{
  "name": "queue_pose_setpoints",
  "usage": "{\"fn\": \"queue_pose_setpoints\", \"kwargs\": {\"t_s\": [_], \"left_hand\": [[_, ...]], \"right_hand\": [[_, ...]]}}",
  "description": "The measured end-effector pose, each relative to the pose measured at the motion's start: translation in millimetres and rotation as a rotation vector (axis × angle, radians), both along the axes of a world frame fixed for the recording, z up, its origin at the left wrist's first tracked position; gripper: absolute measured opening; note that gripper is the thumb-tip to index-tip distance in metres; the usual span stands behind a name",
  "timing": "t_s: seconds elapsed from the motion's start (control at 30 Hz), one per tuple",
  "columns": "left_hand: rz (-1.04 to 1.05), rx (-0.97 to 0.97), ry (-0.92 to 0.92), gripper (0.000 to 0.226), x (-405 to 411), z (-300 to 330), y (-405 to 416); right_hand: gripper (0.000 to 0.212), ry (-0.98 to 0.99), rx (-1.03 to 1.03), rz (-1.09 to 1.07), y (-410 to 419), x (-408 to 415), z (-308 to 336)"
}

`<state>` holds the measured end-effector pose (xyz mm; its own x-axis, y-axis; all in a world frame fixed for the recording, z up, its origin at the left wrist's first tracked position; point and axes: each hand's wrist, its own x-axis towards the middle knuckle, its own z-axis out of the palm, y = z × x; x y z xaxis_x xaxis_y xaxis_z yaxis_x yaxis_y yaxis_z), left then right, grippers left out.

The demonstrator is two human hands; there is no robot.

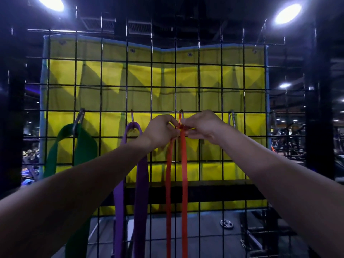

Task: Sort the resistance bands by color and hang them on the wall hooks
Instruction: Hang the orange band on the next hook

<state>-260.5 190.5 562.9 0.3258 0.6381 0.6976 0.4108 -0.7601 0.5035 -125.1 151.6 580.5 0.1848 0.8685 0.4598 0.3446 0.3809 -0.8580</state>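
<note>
A black wire grid (101,86) carries a row of metal hooks. A wide green band (87,146) hangs from the leftmost hook (79,118). A purple band (142,175) hangs from the second hook (132,116). At the third hook (181,114) a thin red band (184,164) hangs down in two strands. My left hand (161,130) and my right hand (202,125) both pinch the red band's top right at this hook. The rightmost hook (231,117) is bare.
A yellow tarp (210,77) hangs behind the grid. Below it, through the mesh, a grey floor shows a weight plate (226,224) and a dark rack frame (260,233). Gym machines (290,138) stand far off on the right.
</note>
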Motion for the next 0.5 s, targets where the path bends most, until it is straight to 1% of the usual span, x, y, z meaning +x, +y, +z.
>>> {"fn": "queue_pose_setpoints", "kwargs": {"t_s": [0.07, 0.1, 0.13, 0.17, 0.2, 0.23, 0.27, 0.3, 0.33, 0.37, 0.43, 0.5], "left_hand": [[0.003, 0.013, 0.009, 0.015, 1, 0, -2], [-0.003, 0.008, 0.001, 0.015, 2, -1, -2], [-0.016, -0.005, -0.014, 0.016, 3, -1, -3], [-0.030, -0.022, -0.033, 0.016, 4, -2, -4], [-0.043, -0.039, -0.052, 0.017, 5, -2, -4], [-0.059, -0.053, -0.068, 0.018, 6, -4, -5], [-0.078, -0.065, -0.082, 0.020, 7, -6, -5], [-0.093, -0.077, -0.094, 0.023, 8, -8, -5], [-0.102, -0.088, -0.103, 0.026, 8, -11, -5], [-0.107, -0.099, -0.110, 0.030, 8, -15, -5], [-0.117, -0.116, -0.137, 0.036, 5, -22, -5], [-0.124, -0.130, -0.162, 0.039, 1, -27, -5]], "right_hand": [[0.008, -0.084, -0.035, 0.002, -5, 3, -7], [0.007, -0.123, -0.018, -0.018, -4, 4, -10], [0.012, -0.172, 0.027, -0.070, -3, 4, -13], [0.018, -0.275, 0.099, -0.177, -1, 5, -15], [0.022, -0.461, 0.184, -0.336, 0, 6, -16], [0.025, -0.692, 0.269, -0.523, 0, 6, -18], [0.028, -0.896, 0.328, -0.659, -2, 4, -22], [0.031, -1.006, 0.366, -0.722, -3, 3, -25], [0.032, -1.032, 0.372, -0.730, -2, 3, -30], [0.032, -0.987, 0.358, -0.700, 0, 3, -35], [0.037, -0.784, 0.297, -0.572, 3, 4, -46], [0.044, -0.651, 0.199, -0.440, 2, 2, -55]]}}
